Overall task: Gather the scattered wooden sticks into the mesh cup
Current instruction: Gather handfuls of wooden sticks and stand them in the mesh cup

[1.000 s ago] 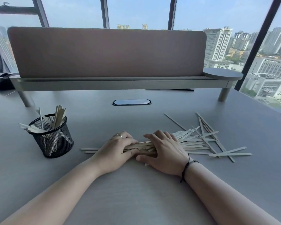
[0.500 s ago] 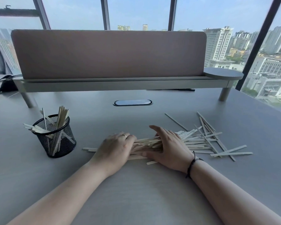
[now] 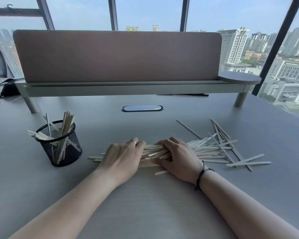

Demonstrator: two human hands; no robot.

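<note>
A heap of pale wooden sticks (image 3: 212, 150) lies on the grey desk (image 3: 145, 200), spread out to the right. My left hand (image 3: 123, 156) and my right hand (image 3: 179, 159) rest side by side on the heap's left part, palms down, fingers curled over a bundle of sticks (image 3: 154, 152) squeezed between them. A black mesh cup (image 3: 62, 149) stands upright to the left of my hands, with several sticks poking out of its top. One stick (image 3: 160, 172) lies loose near my right thumb.
A desk divider with a raised shelf (image 3: 128, 87) crosses the back of the desk. An oval cable port (image 3: 142, 108) sits in the desk's middle. Dark bag straps (image 3: 3, 88) lie at the far left. Windows stand behind.
My two hands have drawn closer around the bundle, and my right hand's fingers have curled over the sticks. The camera view shifted slightly.
</note>
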